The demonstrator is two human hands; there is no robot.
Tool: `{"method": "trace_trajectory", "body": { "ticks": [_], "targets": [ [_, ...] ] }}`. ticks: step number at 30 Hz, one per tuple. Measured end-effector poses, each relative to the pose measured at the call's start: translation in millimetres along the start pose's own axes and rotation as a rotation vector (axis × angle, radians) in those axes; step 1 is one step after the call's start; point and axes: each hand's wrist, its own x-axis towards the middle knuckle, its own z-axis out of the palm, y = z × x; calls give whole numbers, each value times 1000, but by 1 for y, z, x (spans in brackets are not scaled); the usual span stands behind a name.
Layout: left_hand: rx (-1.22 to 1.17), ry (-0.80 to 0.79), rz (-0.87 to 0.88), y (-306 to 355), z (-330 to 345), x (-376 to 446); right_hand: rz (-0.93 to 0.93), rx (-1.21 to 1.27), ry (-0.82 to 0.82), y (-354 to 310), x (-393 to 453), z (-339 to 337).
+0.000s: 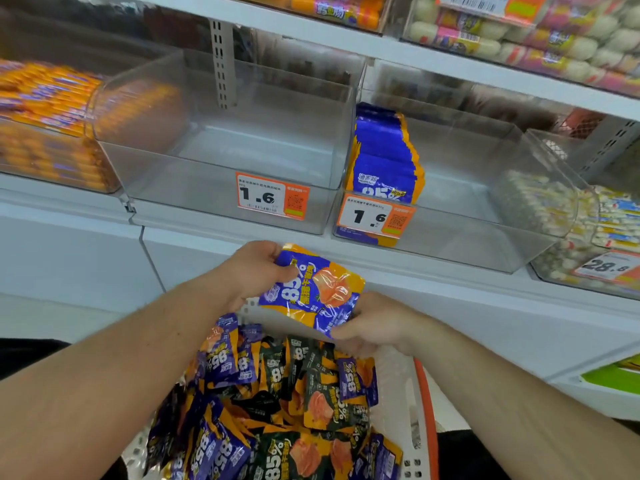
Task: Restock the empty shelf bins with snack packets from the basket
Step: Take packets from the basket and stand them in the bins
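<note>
Over our basket (420, 410) of packets, our left hand (252, 268) and right hand (375, 323) both pinch one blue packet (311, 289), squaring it for the half-stocked bin (485, 209).

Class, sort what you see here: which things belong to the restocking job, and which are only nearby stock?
Part of the job:
- left hand and right hand, both holding the blue packet
- basket of packets
- empty bin
- bin with a blue stack

Just nearby:
- orange sticks bin
- white sweets bin
- top shelf goods
</note>
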Motion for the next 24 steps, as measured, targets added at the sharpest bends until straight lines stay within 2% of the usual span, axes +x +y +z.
{"method": "trace_trajectory", "body": {
  "ticks": [2, 3, 5, 7, 10, 12, 15, 18, 21, 24],
  "targets": [
    [122, 55, 159, 8, 1, -2, -44, -287, 148, -8, -7, -19],
    [225, 70, 242, 13, 1, -4, -57, -346, 273, -14, -13, -28],
    [464, 70, 408, 24, 3, -11, -135, -298, 483, -25, -27, -41],
    [608, 42, 528, 34, 9, -18, -265, -135, 510, -36, -36, -41],
    [580, -3, 612, 44, 19, -25, -437, -51, 408, -45, -40, -30],
    [539, 26, 631, 48, 23, -27, -500, -85, 448, -48, -40, -29],
    [352, 139, 564, 52, 22, -28, -458, -51, 616, -47, -39, -42],
    [213, 117, 467, 55, 15, -27, -494, 215, 743, -49, -45, -56],
    [172, 33, 406, 53, 13, -23, -516, 538, 735, -53, -54, -63],
    [281, 160, 428, 50, 17, -20, -484, 664, 630, -54, -58, -65]
  ]
}}
